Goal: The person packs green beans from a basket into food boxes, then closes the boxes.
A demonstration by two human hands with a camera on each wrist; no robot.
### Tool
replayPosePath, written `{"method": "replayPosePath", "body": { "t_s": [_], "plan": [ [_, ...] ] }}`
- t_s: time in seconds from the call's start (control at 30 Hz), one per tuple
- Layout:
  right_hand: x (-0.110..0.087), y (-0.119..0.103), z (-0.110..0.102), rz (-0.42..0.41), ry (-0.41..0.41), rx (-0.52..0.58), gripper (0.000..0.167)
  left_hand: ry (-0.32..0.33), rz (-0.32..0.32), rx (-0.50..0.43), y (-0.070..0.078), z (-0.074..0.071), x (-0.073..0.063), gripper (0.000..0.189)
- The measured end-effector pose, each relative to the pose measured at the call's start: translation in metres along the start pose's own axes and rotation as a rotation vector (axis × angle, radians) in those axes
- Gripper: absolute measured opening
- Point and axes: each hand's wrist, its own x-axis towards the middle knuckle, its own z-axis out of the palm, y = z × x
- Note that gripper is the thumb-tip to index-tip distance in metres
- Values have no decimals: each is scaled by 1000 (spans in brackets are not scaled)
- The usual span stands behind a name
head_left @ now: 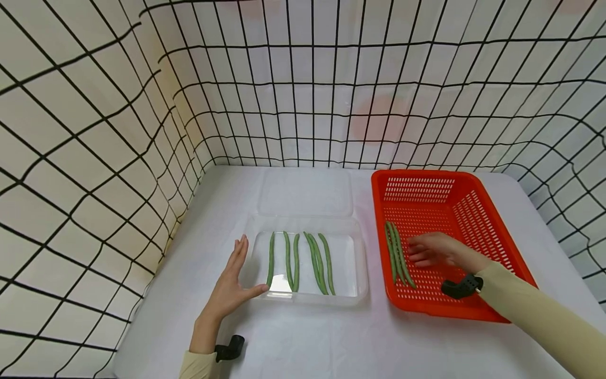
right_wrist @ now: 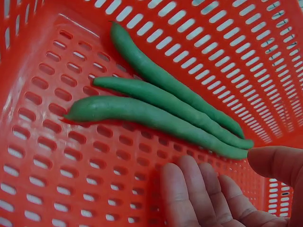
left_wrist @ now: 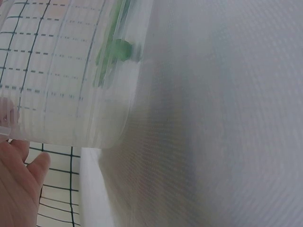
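Note:
Several green beans lie lengthwise, spaced out, in a clear plastic box. My left hand is at the box's left side, thumb and fingers spread, thumb tip at the near rim. In the left wrist view the box wall stands beside the fingers. My right hand is inside the red basket, just right of three green beans along its left wall. In the right wrist view its extended fingers hold nothing, and the thumb overlaps the ends of the beans.
A clear flat lid lies behind the box on the white-covered table. Black wire grid panels rise at the back and both sides. The basket stands right of the box, with a gap between them.

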Motion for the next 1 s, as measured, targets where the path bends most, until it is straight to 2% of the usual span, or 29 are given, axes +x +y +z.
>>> {"method": "replayPosePath", "body": {
  "t_s": [0.2,0.47,0.8,1.0],
  "plan": [
    [7,0,7,43,35,22,50,3,8,-1,0,-1,1,117],
    [10,-2,20,25,54,-48,40,3,3,-7,-1,0,0,117],
    [11,-8,29,7,67,-61,23,3,1,-2,1,1,0,117],
    [5,-14,20,-37,57,-61,37,4,-4,3,1,1,-1,118]
  ]
}}
